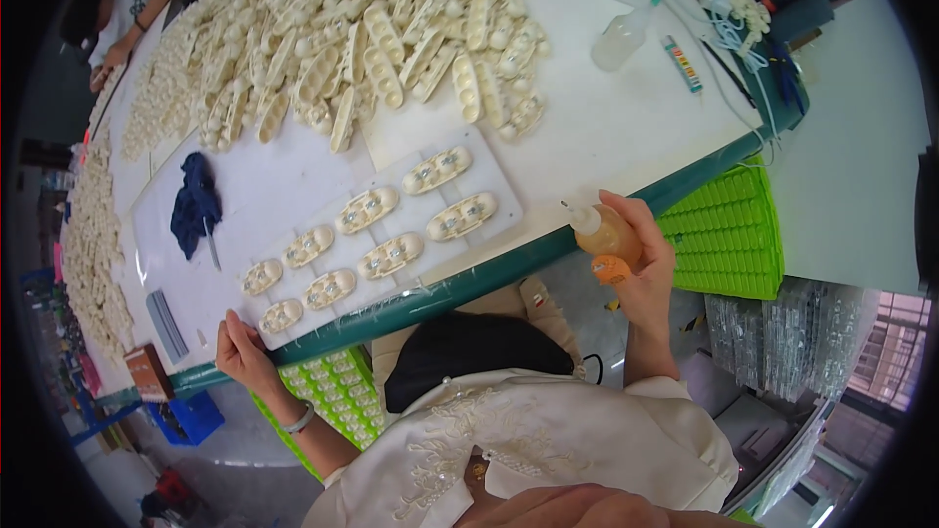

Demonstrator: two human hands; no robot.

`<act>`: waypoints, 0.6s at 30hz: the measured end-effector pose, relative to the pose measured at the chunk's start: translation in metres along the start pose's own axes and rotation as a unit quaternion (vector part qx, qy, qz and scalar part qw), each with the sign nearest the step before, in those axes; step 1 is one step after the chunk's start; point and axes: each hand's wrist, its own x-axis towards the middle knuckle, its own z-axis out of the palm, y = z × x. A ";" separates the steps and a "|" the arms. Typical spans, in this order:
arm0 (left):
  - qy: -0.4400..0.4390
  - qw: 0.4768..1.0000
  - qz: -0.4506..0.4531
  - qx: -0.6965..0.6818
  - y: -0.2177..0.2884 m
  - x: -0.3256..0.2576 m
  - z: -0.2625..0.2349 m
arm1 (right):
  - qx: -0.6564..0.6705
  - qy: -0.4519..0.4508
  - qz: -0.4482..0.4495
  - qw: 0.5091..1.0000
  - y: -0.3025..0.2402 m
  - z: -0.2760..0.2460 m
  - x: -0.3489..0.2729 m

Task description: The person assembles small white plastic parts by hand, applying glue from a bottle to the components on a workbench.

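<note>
Right hand (646, 269) wraps its fingers tight around a small amber squeeze bottle with a white nozzle (604, 235), held just off the green table edge with the tip aimed at the white rectangular board (293, 235), while the left hand (240, 350) pinches the board's near corner; I'd keep that grip firm and the nozzle low over each cream oval tray of metal pieces (462, 216). Farther on lie a crumpled dark blue cloth (196, 203), a clear plastic bottle (620, 39) and a big heap of cream moulded trays (372, 29), crowding the board's far side.

Moulds (367, 208) on board (499, 181); heap (362, 29) behind.
</note>
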 end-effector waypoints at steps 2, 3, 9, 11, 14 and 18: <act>-0.004 1.000 0.006 -0.003 -0.003 0.000 -0.001 | -0.023 0.022 -0.069 0.997 0.001 -0.007 0.008; -0.002 1.000 0.013 -0.013 -0.002 0.001 0.001 | -0.025 0.028 -0.080 0.996 0.002 -0.012 0.015; 0.006 0.999 -0.011 -0.036 -0.004 0.000 0.002 | 0.064 0.152 -0.115 0.980 0.010 -0.051 0.085; 0.008 0.999 -0.014 -0.031 -0.005 -0.001 -0.002 | 0.042 0.156 -0.141 0.977 0.003 -0.056 0.115; 0.018 0.996 -0.056 -0.068 0.004 -0.007 -0.010 | -0.051 0.110 -0.141 0.983 0.014 -0.063 0.164; -0.007 0.998 -0.008 -0.059 -0.003 -0.006 -0.025 | -0.110 0.020 -0.159 0.981 0.055 -0.077 0.203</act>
